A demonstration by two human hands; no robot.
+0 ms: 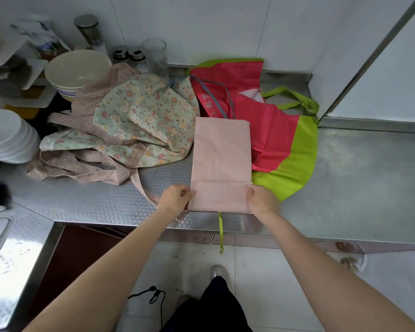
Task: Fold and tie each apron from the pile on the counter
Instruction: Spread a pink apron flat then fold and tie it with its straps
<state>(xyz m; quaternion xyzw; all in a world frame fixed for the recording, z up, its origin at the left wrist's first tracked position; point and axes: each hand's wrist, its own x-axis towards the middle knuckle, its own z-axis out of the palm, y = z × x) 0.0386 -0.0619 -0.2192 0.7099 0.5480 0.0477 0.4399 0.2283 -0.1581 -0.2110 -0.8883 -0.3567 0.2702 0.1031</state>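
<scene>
I note an embossed steel counter [345,168] under white wall panels, tiled floor below. At frame left stand stacked white bowls [7,137]; a larger bowl stack [76,68], shakers and a glass [155,56] sit behind. Centre-left lies the floral apron [141,116], crumpled, straps trailing. At centre the pink apron [221,164], folded to a long rectangle, lies partly over the red-and-green apron [278,140]. The left hand [177,197] and right hand [261,200] pinch its near corners, fingers curled on the cloth.

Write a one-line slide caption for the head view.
Both hands, left and right, grip the folded pink apron on the counter.
</scene>
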